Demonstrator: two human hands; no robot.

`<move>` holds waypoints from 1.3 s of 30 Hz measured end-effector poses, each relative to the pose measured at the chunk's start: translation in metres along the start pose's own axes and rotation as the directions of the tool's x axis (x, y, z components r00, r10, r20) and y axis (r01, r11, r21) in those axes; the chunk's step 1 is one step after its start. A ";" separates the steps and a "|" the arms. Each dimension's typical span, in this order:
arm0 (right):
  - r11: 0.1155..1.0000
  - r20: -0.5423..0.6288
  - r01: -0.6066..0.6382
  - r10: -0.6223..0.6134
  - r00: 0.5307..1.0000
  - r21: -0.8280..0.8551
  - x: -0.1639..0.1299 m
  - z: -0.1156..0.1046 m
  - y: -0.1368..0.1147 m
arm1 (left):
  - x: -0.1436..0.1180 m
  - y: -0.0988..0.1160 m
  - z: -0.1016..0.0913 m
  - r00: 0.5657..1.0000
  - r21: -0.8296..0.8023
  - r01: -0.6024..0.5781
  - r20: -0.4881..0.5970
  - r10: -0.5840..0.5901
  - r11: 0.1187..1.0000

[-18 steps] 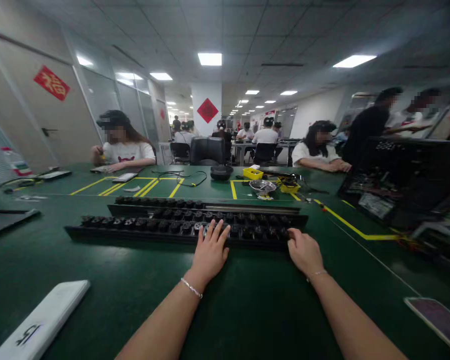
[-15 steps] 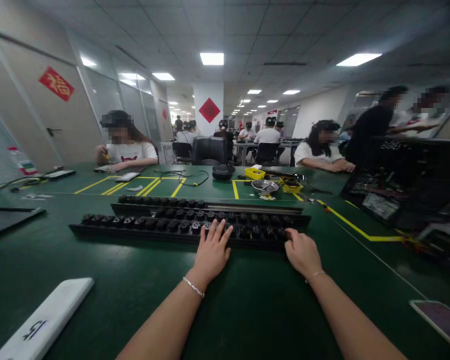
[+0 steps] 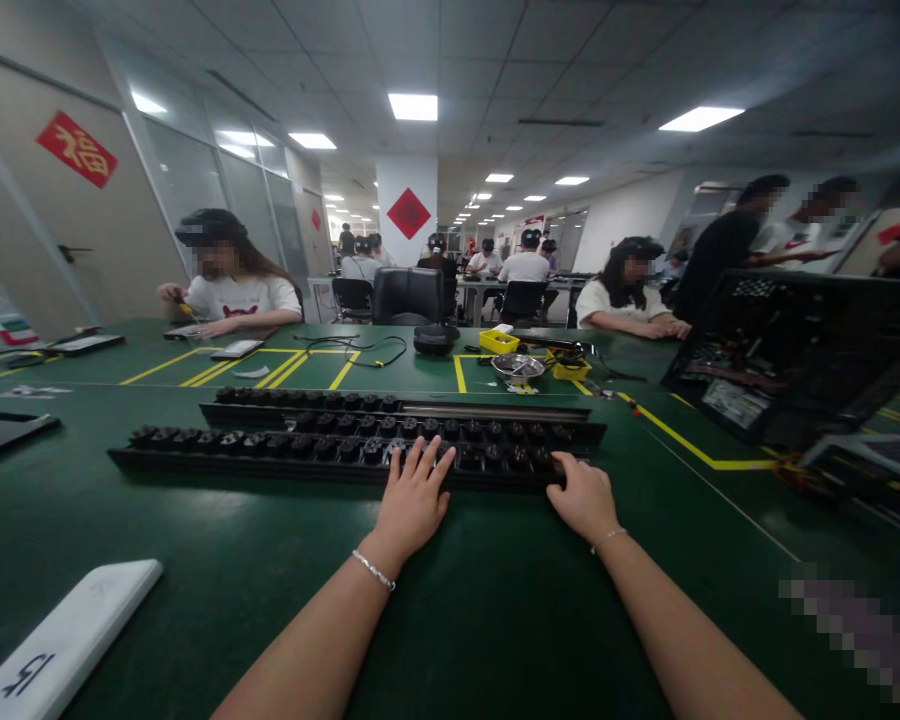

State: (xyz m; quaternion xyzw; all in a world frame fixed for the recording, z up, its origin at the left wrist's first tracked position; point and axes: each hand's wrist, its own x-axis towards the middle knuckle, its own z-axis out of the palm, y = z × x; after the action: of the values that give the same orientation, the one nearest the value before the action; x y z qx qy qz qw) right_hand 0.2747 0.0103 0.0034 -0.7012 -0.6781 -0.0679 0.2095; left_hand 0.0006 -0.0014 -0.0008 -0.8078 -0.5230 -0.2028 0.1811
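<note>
Head view: black tray (image 3: 270,452) long axis left-right; left hand (image 3: 411,500), right hand (image 3: 583,494) touching.

**A long, bright workroom**

Square ceiling lights (image 3: 412,106) glow in rows down a panelled ceiling. A white pillar (image 3: 407,210) bears a red diamond sign. Along the left runs a beige wall with a door (image 3: 82,240) and glass partitions (image 3: 195,180). The green surface (image 3: 157,520) carries yellow tape lines (image 3: 690,445). Black office chairs (image 3: 407,296) stand behind it, and people sit at desks farther back.
</note>
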 end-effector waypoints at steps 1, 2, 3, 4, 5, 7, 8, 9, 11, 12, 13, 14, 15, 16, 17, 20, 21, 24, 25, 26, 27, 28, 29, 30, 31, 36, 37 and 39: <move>1.000 0.002 -0.006 0.005 1.000 0.022 0.000 0.000 -0.001 | 0.000 0.000 0.000 1.000 -0.003 -0.002 0.005 0.002 1.000; 0.999 0.007 -0.006 0.005 1.000 0.047 0.000 0.000 -0.001 | -0.001 0.000 -0.001 1.000 -0.004 0.000 0.009 0.000 1.000; 0.997 0.007 -0.008 0.008 1.000 0.074 0.000 0.000 -0.001 | -0.001 0.000 -0.002 1.000 -0.003 -0.001 0.011 0.001 1.000; 0.995 0.007 -0.016 0.015 1.000 0.102 0.000 0.000 -0.002 | -0.001 0.000 -0.002 1.000 0.001 0.001 0.010 -0.001 1.000; 0.992 0.002 -0.023 0.023 1.000 0.126 0.000 0.000 -0.002 | -0.001 -0.001 -0.003 1.000 0.006 -0.001 0.007 0.001 1.000; 0.988 -0.015 -0.028 0.031 0.999 0.150 0.000 0.001 -0.002 | -0.002 0.000 -0.004 1.000 0.010 -0.001 0.001 0.001 1.000; 0.987 -0.028 -0.018 0.023 0.999 0.162 0.000 0.001 -0.002 | -0.002 0.000 -0.004 1.000 0.009 -0.001 -0.001 0.001 1.000; 0.985 -0.036 -0.007 0.014 0.999 0.173 -0.001 0.001 -0.002 | -0.002 0.000 -0.004 1.000 0.008 -0.001 -0.002 0.001 1.000; 0.981 -0.045 0.003 0.006 0.999 0.193 -0.001 0.001 -0.002 | -0.002 0.001 -0.004 1.000 0.007 -0.005 -0.002 0.005 1.000; 0.980 -0.054 0.001 0.010 0.999 0.200 -0.001 0.001 -0.002 | -0.002 0.002 -0.004 1.000 0.007 -0.008 -0.001 0.008 1.000; 0.978 -0.062 0.004 0.009 0.998 0.207 -0.002 0.001 -0.003 | -0.002 0.002 -0.004 1.000 0.007 -0.010 -0.001 0.010 1.000; 0.977 -0.069 0.008 0.007 0.998 0.214 -0.003 0.001 -0.003 | -0.002 0.002 -0.004 1.000 0.008 -0.010 -0.001 0.010 1.000; 0.976 -0.074 0.012 0.005 0.997 0.219 -0.003 0.001 -0.004 | -0.002 0.003 -0.004 1.000 0.008 -0.008 -0.002 0.008 1.000; 0.974 -0.075 0.018 -0.001 0.997 0.224 -0.004 0.002 -0.005 | -0.002 0.003 -0.003 1.000 0.009 -0.004 -0.003 0.004 1.000; 0.973 -0.074 0.022 -0.006 0.997 0.228 -0.005 0.002 -0.006 | -0.002 0.002 -0.003 1.000 0.010 0.001 -0.003 -0.001 1.000; 0.972 -0.059 0.033 -0.020 0.998 0.231 -0.005 0.003 -0.009 | -0.002 0.001 -0.002 1.000 0.012 0.017 -0.006 -0.017 1.000; 0.973 -0.052 0.035 -0.024 0.998 0.230 -0.005 0.003 -0.010 | -0.001 0.000 -0.001 1.000 0.011 0.020 -0.008 -0.020 1.000; 0.975 -0.032 0.035 -0.029 0.999 0.221 -0.003 0.004 -0.012 | 0.001 0.001 -0.001 1.000 0.003 0.018 -0.021 -0.018 1.000; 0.976 -0.026 0.035 -0.030 0.999 0.217 -0.002 0.004 -0.013 | 0.002 0.003 -0.002 1.000 -0.001 0.012 -0.028 -0.012 1.000; 0.977 -0.020 0.034 -0.030 0.999 0.211 -0.002 0.003 -0.014 | 0.004 0.006 -0.003 0.999 -0.006 0.002 -0.035 -0.002 1.000; 0.978 -0.015 0.033 -0.030 0.999 0.205 -0.002 0.003 -0.014 | 0.006 0.009 -0.003 0.999 -0.010 -0.011 -0.044 0.010 1.000; 0.980 -0.011 0.031 -0.030 0.999 0.198 -0.002 0.003 -0.015 | 0.009 0.014 -0.004 0.998 -0.015 -0.027 -0.053 0.026 1.000; 0.981 -0.008 0.029 -0.028 1.000 0.190 -0.001 0.003 -0.016 | 0.012 0.020 -0.004 0.997 -0.022 -0.050 -0.060 0.049 0.999; 0.983 -0.006 0.027 -0.027 1.000 0.182 -0.001 0.003 -0.018 | 0.015 0.026 -0.004 0.995 -0.028 -0.069 -0.068 0.067 0.997; 0.984 -0.009 0.025 -0.024 1.000 0.175 -0.001 0.003 -0.020 | 0.019 0.033 -0.003 0.994 -0.031 -0.084 -0.076 0.081 0.996; 0.986 -0.040 -0.023 0.030 0.999 0.163 0.000 0.003 -0.031 | 0.038 0.062 0.008 0.987 -0.038 -0.112 -0.121 0.107 0.993; 0.988 -0.061 -0.038 0.047 0.997 0.153 0.001 0.004 -0.034 | 0.041 0.065 0.009 0.986 -0.039 -0.115 -0.125 0.109 0.993; 0.991 -0.135 -0.049 0.065 0.989 0.121 0.003 0.004 -0.039 | 0.045 0.069 0.012 0.985 -0.039 -0.118 -0.130 0.112 0.992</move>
State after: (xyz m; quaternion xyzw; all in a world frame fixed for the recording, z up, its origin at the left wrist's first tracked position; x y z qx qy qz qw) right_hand 0.2362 0.0146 0.0083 -0.7004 -0.6443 -0.0708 0.2988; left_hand 0.0818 0.0125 0.0068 -0.8259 -0.4581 -0.2555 0.2067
